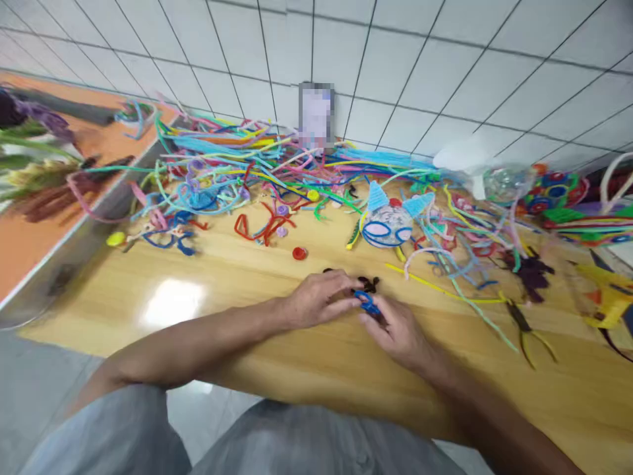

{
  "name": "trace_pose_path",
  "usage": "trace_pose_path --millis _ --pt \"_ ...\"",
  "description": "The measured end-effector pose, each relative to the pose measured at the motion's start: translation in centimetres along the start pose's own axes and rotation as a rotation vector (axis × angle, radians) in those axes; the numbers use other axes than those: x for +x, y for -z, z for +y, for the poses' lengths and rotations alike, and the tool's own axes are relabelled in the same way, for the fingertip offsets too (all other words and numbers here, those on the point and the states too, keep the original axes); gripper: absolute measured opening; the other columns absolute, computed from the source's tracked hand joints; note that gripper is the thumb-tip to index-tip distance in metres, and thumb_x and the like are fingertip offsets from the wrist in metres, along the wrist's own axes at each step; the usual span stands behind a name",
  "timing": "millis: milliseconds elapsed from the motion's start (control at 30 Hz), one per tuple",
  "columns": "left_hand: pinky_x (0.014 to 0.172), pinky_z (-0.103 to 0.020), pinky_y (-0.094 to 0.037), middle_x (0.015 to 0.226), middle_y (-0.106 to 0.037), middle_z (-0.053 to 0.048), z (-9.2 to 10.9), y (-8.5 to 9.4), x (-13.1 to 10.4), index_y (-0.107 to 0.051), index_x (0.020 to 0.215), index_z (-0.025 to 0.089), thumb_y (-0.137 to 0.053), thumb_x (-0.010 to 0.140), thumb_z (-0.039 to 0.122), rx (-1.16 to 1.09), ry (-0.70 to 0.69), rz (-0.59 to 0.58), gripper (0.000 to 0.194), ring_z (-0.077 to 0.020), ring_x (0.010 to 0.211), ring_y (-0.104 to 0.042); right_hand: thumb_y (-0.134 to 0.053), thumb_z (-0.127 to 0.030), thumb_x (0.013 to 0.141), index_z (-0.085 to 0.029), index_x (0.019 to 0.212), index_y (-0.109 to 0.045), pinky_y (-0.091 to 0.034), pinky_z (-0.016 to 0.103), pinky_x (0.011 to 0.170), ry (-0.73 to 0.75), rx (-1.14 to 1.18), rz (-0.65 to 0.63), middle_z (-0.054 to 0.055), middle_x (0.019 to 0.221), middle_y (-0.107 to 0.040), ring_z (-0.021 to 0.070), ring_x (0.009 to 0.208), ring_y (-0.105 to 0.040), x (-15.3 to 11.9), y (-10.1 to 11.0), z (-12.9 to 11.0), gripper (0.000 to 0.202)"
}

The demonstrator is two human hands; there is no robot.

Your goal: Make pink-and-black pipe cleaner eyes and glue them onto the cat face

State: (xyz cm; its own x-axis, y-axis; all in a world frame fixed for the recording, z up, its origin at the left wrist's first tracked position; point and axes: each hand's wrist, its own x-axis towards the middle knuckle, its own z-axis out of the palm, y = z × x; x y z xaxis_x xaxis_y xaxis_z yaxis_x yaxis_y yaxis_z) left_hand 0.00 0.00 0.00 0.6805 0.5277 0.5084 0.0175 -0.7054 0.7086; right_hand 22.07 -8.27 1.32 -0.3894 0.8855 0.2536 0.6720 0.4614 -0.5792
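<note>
Between my two hands is a small blue pipe cleaner piece (366, 302), bent into loops. My left hand (324, 298) pinches its left end between thumb and fingers. On the other side, my right hand (398, 331) has its thumb and fingers closed around it. Small dark brown curled pieces (370, 284) lie just beyond the fingertips. Farther back stands a round clear figure (387, 224) with blue ears and blue-ringed eyes. A red round cap-like piece (299, 253) lies ahead of my left hand.
Loose pipe cleaners (212, 142) in many colours heap along the tiled wall, where a phone-like device (316, 115) leans. Pliers with yellow handles (527, 333) lie at right, near a yellow tool (601, 297). Red bent pipe cleaners (270, 224) and a metal-edged tray (93, 244) are at left.
</note>
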Motion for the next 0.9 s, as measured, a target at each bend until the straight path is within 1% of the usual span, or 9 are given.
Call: trace_pose_path --millis 100,200,333,400,467,600,700,800,900 --pt "0.072 -0.023 -0.050 0.083 -0.073 -0.006 0.5 0.0 -0.1 -0.071 0.099 0.015 -0.056 0.105 0.030 -0.086 0.215 0.001 0.023 -0.0133 0.074 -0.065 -0.056 -0.026 0.101 -0.023 0.112 -0.059 -0.053 0.028 0.068 -0.117 0.070 0.013 0.003 0.087 -0.075 0.0182 0.076 -0.071 -0.4 0.3 -0.2 0.012" --pt "0.061 -0.021 -0.044 0.075 -0.065 0.000 0.7 0.2 -0.1 -0.068 0.098 0.015 -0.056 0.104 0.033 -0.173 0.381 0.039 0.022 -0.0097 0.061 -0.053 -0.055 -0.027 0.102 -0.024 0.107 -0.058 -0.052 0.027 0.065 -0.196 0.108 0.062 0.001 0.084 -0.073 0.0172 0.073 -0.070 -0.6 0.4 0.0 0.006" --pt "0.067 -0.024 -0.049 0.101 -0.072 -0.008 0.8 0.2 -0.1 -0.064 0.129 0.016 -0.066 0.099 0.037 -0.178 0.269 0.045 0.037 -0.0121 0.070 -0.058 -0.054 -0.026 0.104 -0.024 0.110 -0.061 -0.052 0.026 0.065 -0.140 0.106 0.033 0.000 0.082 -0.073 0.0168 0.070 -0.069 -0.5 0.0 0.4 0.009" --pt "0.080 -0.029 -0.054 0.110 -0.073 -0.013 0.8 0.1 -0.2 -0.068 0.127 0.017 -0.067 0.099 0.036 -0.165 0.151 0.011 0.034 -0.0177 0.087 -0.066 -0.054 -0.026 0.105 -0.024 0.114 -0.062 -0.055 0.029 0.071 -0.061 0.084 0.004 0.003 0.089 -0.076 0.0186 0.078 -0.072 -0.4 -0.3 0.5 0.013" --pt "0.085 -0.030 -0.053 0.101 -0.074 -0.012 0.7 0.0 -0.3 -0.074 0.112 0.017 -0.063 0.101 0.033 -0.179 0.122 -0.008 0.023 -0.0197 0.094 -0.068 -0.057 -0.025 0.104 -0.024 0.119 -0.063 -0.057 0.032 0.076 0.008 0.048 0.014 0.005 0.096 -0.077 0.0207 0.084 -0.073 -0.3 -0.5 0.6 0.016" --pt "0.065 -0.024 -0.043 0.076 -0.065 -0.002 0.6 -0.1 -0.4 -0.072 0.099 0.015 -0.062 0.101 0.037 -0.343 0.407 0.063 0.024 -0.0118 0.066 -0.053 -0.063 -0.022 0.099 -0.024 0.124 -0.064 -0.056 0.037 0.080 0.046 -0.013 0.136 0.007 0.098 -0.076 0.0231 0.089 -0.071 -0.1 -0.5 1.4 0.025" --pt "0.061 -0.023 -0.038 0.073 -0.059 0.002 0.7 0.0 -0.2 -0.065 0.092 0.015 -0.065 0.096 0.043 -0.527 0.589 0.105 0.028 -0.0099 0.063 -0.046 -0.063 -0.017 0.098 -0.024 0.116 -0.066 -0.054 0.036 0.078 0.058 -0.011 0.223 0.004 0.091 -0.073 0.0215 0.084 -0.068 0.1 -0.2 2.2 0.019" --pt "0.060 -0.022 -0.036 0.071 -0.053 0.003 0.9 0.3 -0.1 -0.062 0.091 0.015 -0.063 0.096 0.040 -0.517 0.617 0.029 0.025 -0.0099 0.063 -0.044 -0.059 -0.013 0.099 -0.023 0.109 -0.067 -0.050 0.034 0.073 0.100 0.012 0.226 0.002 0.084 -0.070 0.0190 0.076 -0.064 0.4 0.1 2.5 0.016" --pt "0.058 -0.022 -0.037 0.077 -0.055 0.003 1.1 0.6 -0.2 -0.064 0.107 0.015 -0.064 0.092 0.028 -0.369 0.473 -0.057 0.020 -0.0098 0.062 -0.045 -0.056 -0.014 0.102 -0.022 0.107 -0.066 -0.048 0.034 0.073 0.150 0.001 0.186 0.002 0.080 -0.067 0.0186 0.073 -0.060 0.6 0.3 2.2 0.014"
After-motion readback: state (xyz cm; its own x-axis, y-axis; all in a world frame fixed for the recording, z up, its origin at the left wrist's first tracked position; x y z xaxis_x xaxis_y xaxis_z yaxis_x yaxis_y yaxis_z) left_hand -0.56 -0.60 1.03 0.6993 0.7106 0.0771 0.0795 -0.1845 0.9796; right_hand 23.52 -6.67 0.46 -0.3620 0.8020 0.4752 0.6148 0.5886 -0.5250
